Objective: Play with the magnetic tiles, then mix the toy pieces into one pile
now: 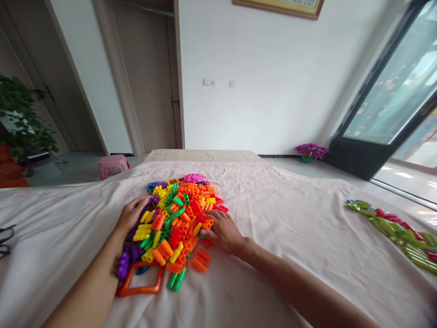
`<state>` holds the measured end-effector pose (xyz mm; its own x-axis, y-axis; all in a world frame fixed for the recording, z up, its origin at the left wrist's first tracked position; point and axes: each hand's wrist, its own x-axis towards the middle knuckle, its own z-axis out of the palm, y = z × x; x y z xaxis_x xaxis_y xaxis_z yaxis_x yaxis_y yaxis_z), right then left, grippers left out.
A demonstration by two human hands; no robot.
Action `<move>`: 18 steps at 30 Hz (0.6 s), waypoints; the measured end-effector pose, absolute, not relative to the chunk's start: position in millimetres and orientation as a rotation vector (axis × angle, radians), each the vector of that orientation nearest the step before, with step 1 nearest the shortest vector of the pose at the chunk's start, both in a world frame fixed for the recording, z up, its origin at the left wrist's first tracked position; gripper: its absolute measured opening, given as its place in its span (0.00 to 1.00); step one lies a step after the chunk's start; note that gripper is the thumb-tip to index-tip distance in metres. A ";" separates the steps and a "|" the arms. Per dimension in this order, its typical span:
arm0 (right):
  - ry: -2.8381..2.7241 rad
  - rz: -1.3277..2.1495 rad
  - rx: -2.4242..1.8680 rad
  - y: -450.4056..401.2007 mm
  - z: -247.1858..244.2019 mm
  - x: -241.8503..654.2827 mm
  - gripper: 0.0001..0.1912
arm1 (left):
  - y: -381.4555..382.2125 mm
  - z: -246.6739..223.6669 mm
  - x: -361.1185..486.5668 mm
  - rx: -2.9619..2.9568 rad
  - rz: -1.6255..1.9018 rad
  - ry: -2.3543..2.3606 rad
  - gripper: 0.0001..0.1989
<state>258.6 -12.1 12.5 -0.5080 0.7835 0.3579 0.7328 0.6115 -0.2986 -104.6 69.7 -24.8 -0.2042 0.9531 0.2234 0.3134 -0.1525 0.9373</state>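
Observation:
A heap of orange, yellow, green, red and purple plastic pieces [177, 218] lies on the cloth-covered table [280, 223]. My left hand [131, 213] rests against the heap's left edge beside purple pieces [126, 260], its fingertips partly hidden. Across the heap, my right hand [223, 230] touches the right edge with its fingers spread, next to orange and red pieces. An orange square frame [141, 290] lies at the near left of the heap, and a pink piece [194, 178] at its far end. Two green tubes [177, 279] lie at the near edge.
Yellow-green and red pieces [399, 230] lie at the table's far right. A dark looped object [6, 239] is at the left edge. Beyond the table stand a pink stool [114, 166], a leafy plant [23, 120] and a pot of purple flowers [311, 151].

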 end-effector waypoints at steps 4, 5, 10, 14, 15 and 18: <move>-2.233 0.153 -1.324 11.2 20.9 276.1 0.16 | 71.4 -23.6 -102.9 1.450 1.380 1.495 0.27; -2.209 0.149 -1.326 19.3 20.3 277.2 0.14 | 72.1 -23.7 -102.8 1.439 1.379 1.494 0.27; -2.369 0.133 -1.195 46.2 11.6 265.8 0.29 | 75.2 -23.8 -103.2 1.437 1.332 1.537 0.26; -2.363 0.116 -1.250 47.8 8.6 261.6 0.29 | 77.8 -23.8 -103.6 1.489 1.297 1.587 0.27; -2.350 0.133 -1.245 47.7 8.1 263.0 0.26 | 78.5 -24.1 -103.7 1.490 1.297 1.594 0.27; -2.296 0.182 -1.214 49.4 4.5 269.9 0.17 | 80.0 -25.5 -104.2 1.499 1.297 1.608 0.27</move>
